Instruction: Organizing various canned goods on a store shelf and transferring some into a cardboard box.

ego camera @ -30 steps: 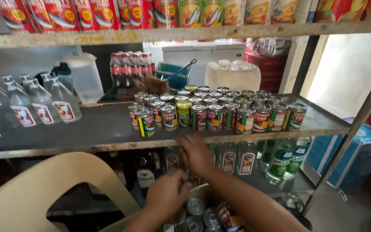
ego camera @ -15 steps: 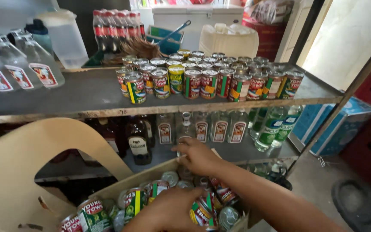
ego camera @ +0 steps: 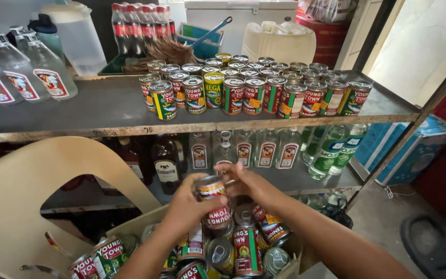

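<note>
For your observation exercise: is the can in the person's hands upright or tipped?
Upright: the can stands vertical, lid up, between left hand and right hand.

we see daylight pouring in from the right, where the pale wall washes out to near white, while the lower shelf sits in dim shadow. the tin lids catch soft glare. the wide lens bows the top shelf edge, and our hands look slightly smeared.
</note>
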